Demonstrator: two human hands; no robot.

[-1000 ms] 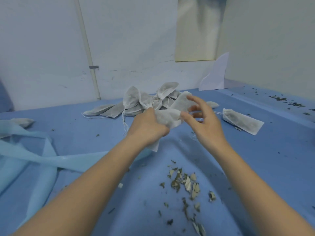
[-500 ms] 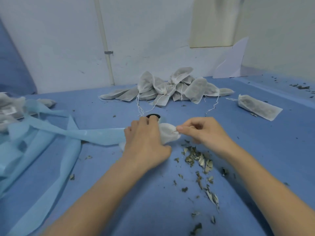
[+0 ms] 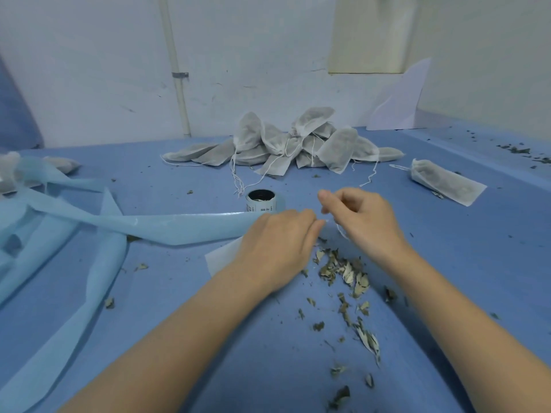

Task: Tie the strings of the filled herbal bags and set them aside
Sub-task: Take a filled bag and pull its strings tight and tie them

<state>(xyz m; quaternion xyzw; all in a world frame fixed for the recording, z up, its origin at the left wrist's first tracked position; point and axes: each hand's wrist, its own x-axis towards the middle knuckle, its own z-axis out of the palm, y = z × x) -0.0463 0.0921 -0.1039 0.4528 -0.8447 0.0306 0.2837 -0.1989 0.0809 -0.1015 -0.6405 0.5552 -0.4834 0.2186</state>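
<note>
While my left hand [image 3: 277, 248] lies knuckles-up with its grip closed over the herbal bag [image 3: 222, 257], a white corner showing beside the wrist, my right hand [image 3: 362, 222] pinches the string [image 3: 341, 232], index raised. Beyond the bag stands a small roll [image 3: 264, 201], dark inside. Farther back on the tabletop [image 3: 179, 293], filled bags [image 3: 298, 144] are heaped.

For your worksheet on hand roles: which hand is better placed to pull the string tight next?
Probably the right hand: its fingers are raised and free near the string end, while the left hand lies over the bag, pinning it down.
</note>
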